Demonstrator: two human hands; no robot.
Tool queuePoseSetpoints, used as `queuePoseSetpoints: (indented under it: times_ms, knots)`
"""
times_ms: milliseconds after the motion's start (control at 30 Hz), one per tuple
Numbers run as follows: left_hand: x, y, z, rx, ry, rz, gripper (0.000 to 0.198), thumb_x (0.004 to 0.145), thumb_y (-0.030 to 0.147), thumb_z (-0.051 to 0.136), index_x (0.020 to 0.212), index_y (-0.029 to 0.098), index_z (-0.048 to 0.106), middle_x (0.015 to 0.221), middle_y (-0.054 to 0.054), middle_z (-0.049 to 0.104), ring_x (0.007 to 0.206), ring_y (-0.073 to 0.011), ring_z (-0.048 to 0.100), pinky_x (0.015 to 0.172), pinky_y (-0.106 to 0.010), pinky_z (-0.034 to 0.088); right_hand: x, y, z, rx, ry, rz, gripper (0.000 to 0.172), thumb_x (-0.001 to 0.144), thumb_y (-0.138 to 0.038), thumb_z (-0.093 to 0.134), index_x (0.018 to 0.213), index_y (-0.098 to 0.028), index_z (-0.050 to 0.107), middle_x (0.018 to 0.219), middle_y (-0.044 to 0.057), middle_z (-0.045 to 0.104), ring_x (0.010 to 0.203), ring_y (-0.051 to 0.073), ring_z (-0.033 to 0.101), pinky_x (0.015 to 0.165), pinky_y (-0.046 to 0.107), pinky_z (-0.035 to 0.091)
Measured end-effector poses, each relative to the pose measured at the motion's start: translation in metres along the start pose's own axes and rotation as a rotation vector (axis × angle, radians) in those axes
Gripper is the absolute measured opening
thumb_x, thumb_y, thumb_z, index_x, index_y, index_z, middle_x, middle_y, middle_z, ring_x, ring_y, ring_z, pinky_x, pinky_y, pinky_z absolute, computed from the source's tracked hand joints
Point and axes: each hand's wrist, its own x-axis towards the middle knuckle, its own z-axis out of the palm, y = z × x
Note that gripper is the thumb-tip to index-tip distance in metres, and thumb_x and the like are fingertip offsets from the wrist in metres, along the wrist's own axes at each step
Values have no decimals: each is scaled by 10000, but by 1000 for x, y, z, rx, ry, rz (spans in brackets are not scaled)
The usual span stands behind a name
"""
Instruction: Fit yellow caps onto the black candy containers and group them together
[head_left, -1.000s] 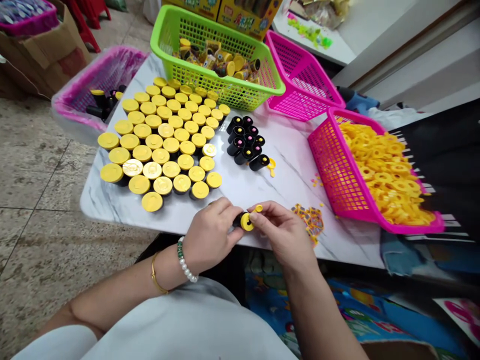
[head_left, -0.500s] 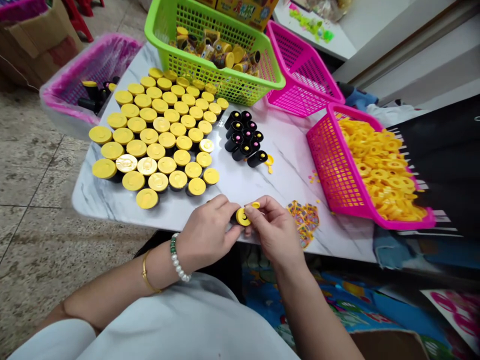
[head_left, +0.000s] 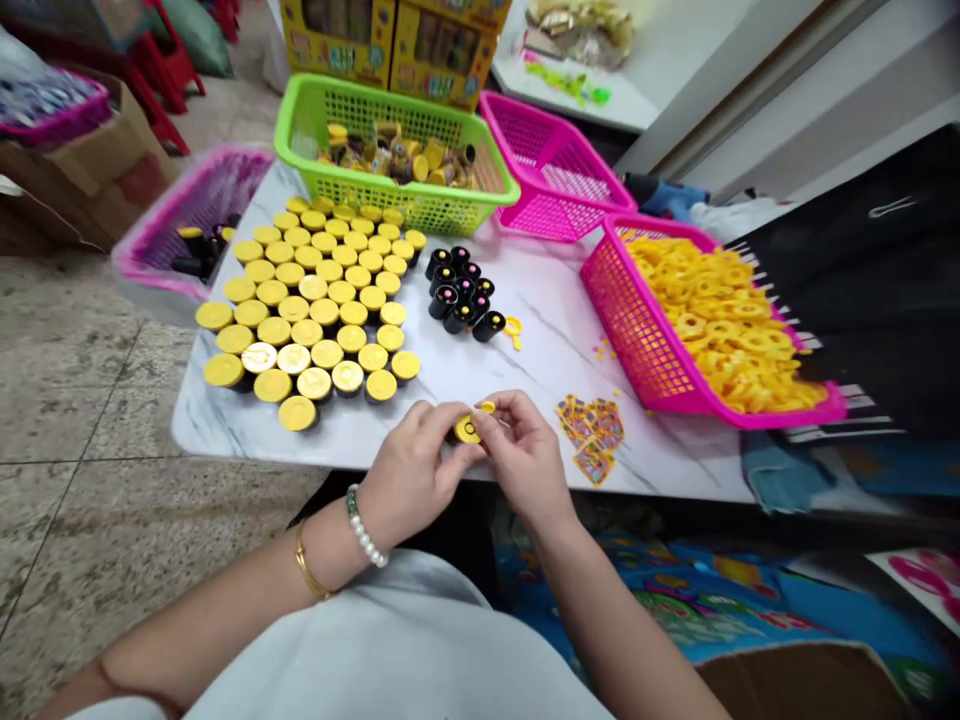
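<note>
My left hand (head_left: 416,465) grips a small black cylinder with a yellow ring-shaped piece (head_left: 468,429) at its end, close to the table's front edge. The fingers of my right hand (head_left: 525,460) pinch that yellow piece at its right side. To the left stand many black cylinders with yellow tops (head_left: 326,353), packed in rows. Beyond my hands is a cluster of black cylinders (head_left: 463,290) with small pink or yellow tips. A yellow ring-shaped part (head_left: 513,328) lies beside them. Small printed stickers or cards (head_left: 594,461) lie right of my right hand.
A green basket (head_left: 397,197) of small items stands at the back, beside a pink basket (head_left: 559,170). Another pink basket (head_left: 630,330) holds yellow parts at the right. A plastic-lined pink bin (head_left: 161,270) stands beyond the white table's (head_left: 525,370) left edge. Boxes are behind.
The view has shifted, showing more of the background. Both hands remain together around the cylinder and yellow piece, with only slight finger movement.
</note>
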Motion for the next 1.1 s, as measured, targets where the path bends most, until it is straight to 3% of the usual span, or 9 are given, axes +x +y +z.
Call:
queuePoseSetpoints:
  times_ms: [200, 333, 433, 600, 700, 800, 933, 1033, 1100]
  knots:
    - [-6, -4, 9, 210, 137, 90, 231, 899, 284, 630, 1109, 188, 627, 939, -41, 566, 805, -162, 589, 700, -266, 507, 3, 3, -9, 86, -88, 28, 320, 745, -495, 741, 767, -192, 642, 678, -11, 644, 597, 116, 595, 586, 244, 507]
    - [-3, -1, 2, 220, 68, 64, 204, 890, 306, 640, 1055, 186, 642, 940, -34, 600, 786, -156, 597, 663, -252, 490, 24, -12, -21, 50, -372, 211, 363, 699, -492, 769, 713, -181, 581, 605, -20, 639, 514, 110, 577, 531, 243, 487]
    - [-1, 0, -2, 208, 0, 62, 191, 897, 287, 620, 1053, 180, 642, 941, -34, 609, 780, -152, 601, 650, -247, 482, 36, -30, -25, -236, -598, 202, 302, 702, -390, 772, 758, -190, 553, 605, -42, 609, 520, 108, 550, 500, 221, 439]
    - [6, -6, 5, 262, -44, 47, 172, 897, 276, 590, 1039, 194, 641, 937, -22, 612, 767, -150, 603, 664, -251, 488, 32, -42, -22, -635, -522, -38, 139, 830, -321, 635, 829, -211, 550, 664, -47, 562, 608, 116, 507, 550, 225, 392]
    - [2, -4, 10, 372, -69, 1, 154, 873, 267, 609, 1000, 187, 640, 938, -33, 617, 725, -155, 597, 591, -245, 472, 19, -34, -17, -583, -483, -51, 177, 871, -389, 583, 853, -216, 555, 697, -32, 563, 631, 137, 524, 592, 261, 428]
    - [-8, 6, 3, 336, -56, 32, 148, 825, 251, 670, 951, 179, 646, 909, -39, 624, 711, -161, 605, 575, -250, 489, 8, -21, -20, -469, -291, -86, 256, 810, -483, 654, 773, -244, 570, 651, -13, 532, 596, 177, 528, 549, 313, 437]
    - [-13, 17, -51, 153, 149, 181, 339, 744, 342, 791, 1024, 197, 665, 914, -29, 657, 724, -141, 618, 620, -232, 521, 18, 7, -44, -130, -193, -56, 215, 789, -564, 606, 786, -356, 663, 500, 37, 484, 423, 227, 481, 391, 383, 370]
    - [4, 13, -132, 332, 464, 226, 212, 835, 335, 710, 975, 177, 698, 900, -42, 685, 737, -136, 602, 663, -245, 498, 29, 20, -61, -65, -153, -126, 232, 814, -527, 575, 687, -358, 672, 456, 49, 460, 347, 214, 445, 330, 376, 311]
    - [29, -4, -191, 485, 590, 194, 220, 800, 370, 733, 854, 157, 725, 816, -37, 684, 716, -147, 591, 671, -263, 472, 27, 17, -65, -158, -119, -330, 223, 841, -456, 586, 666, -343, 665, 444, 40, 472, 327, 201, 434, 313, 358, 296]
